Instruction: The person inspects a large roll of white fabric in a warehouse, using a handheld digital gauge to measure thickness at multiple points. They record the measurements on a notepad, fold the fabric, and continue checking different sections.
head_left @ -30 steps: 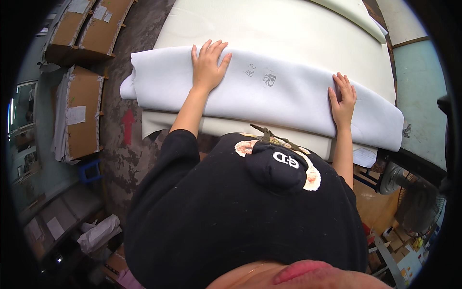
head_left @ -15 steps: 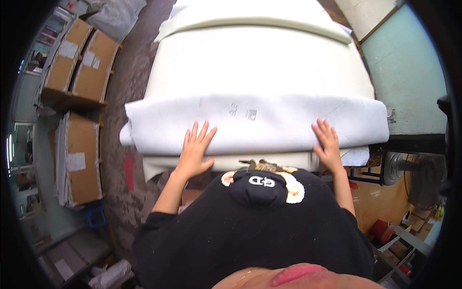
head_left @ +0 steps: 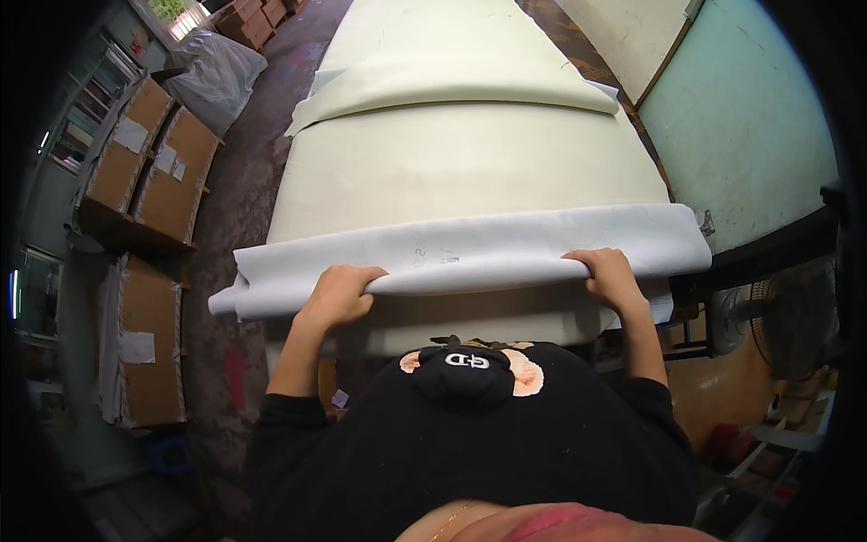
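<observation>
A wide off-white, leather-like sheet lies with its near part folded over, the pale grey underside (head_left: 506, 239) facing up with small dark marks on it. My left hand (head_left: 339, 295) is closed round the near edge of this fold, left of its middle. Farther right, my right hand (head_left: 614, 278) grips the same edge, thumb and fingers pinching it. Between the hands the edge curves as a soft roll, raised a little above a cream layer (head_left: 479, 316) below. Beyond the fold stretches a cream surface (head_left: 479, 167), with another loose sheet edge (head_left: 470, 86) across it farther off.
Brown cardboard boxes (head_left: 149, 343) stand on the left, with a clear plastic-covered bundle (head_left: 217, 77) behind them. A pale green panel (head_left: 741, 135) borders the right side. Below it is a standing fan (head_left: 772, 325). Dark worn floor (head_left: 226, 226) runs along the left.
Both hands, flat and spread on the folded sheet before, have closed on its near edge. That edge is now lifted and the fold looks narrower. The view has tilted up slightly.
</observation>
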{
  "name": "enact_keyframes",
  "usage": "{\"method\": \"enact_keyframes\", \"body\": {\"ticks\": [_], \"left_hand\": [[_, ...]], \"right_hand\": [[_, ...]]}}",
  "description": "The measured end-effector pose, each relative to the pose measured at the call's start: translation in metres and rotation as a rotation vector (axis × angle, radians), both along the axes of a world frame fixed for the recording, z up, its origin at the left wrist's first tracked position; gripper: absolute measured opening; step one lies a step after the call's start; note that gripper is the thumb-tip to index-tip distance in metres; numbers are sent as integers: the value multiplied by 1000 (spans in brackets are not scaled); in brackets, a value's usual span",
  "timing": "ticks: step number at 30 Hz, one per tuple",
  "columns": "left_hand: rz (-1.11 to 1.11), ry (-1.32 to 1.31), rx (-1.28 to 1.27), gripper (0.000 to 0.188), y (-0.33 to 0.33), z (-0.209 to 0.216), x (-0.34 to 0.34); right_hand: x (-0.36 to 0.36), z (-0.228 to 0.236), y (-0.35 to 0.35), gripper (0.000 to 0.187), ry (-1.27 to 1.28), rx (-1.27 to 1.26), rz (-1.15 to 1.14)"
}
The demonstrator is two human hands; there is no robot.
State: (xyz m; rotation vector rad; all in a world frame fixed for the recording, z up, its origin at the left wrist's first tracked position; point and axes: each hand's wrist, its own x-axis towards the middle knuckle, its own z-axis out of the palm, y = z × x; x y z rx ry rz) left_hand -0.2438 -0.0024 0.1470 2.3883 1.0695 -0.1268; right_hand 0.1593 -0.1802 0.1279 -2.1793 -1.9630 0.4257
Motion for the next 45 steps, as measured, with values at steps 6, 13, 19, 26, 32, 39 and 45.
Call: {"method": "enact_keyframes", "body": {"ticks": [6,13,19,26,32,39,45], "left_hand": [[-130,58,-469,38,-2,91,-33],[66,-130,20,48,58,18,-2],[-241,176,-105,108,-20,-29,-9],[-203,106,5,107,-19,-61,-4],[-77,-100,-109,50,6,-6,7],[-222,6,-452,50,21,98,12],[-78,-128,543,53,41,29,17]], "right_hand": [[-7,101,-23,39,295,-392,210],[18,0,29,47,-67,285,-1],[-14,-39,-26,80,284,-3,26],[-34,-40,-27,103,-85,-186,38],[-6,-12,-15,66,94,-131,51],[16,107,2,40,360,-303,126],[26,25,28,47,100,277,-47]]}}
